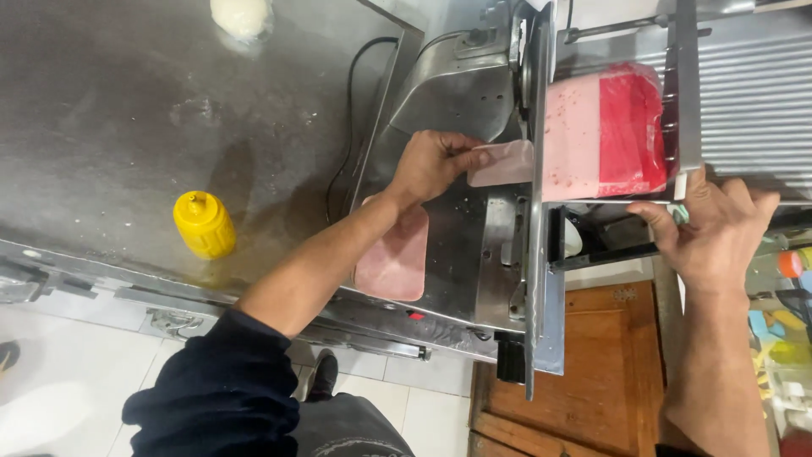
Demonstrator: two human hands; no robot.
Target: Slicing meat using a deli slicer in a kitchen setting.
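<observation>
My left hand [431, 162] pinches a thin pink slice of cold meat [504, 162] coming off the blade of a steel slicing machine [457, 85]. Below it, a pile of cut pink slices [393, 262] lies on the machine's tray. A pink meat loaf with a red casing [602, 131] sits in the carriage against the blade. My right hand [715, 227] grips the carriage's pusher plate [683, 93] at its lower edge.
A yellow squeeze bottle [203, 223] lies on the steel counter [152, 110] to the left, a pale dough ball [242, 15] at the top. A black cable [348, 127] runs beside the slicer. White floor tiles and a wooden cupboard [584, 381] are below.
</observation>
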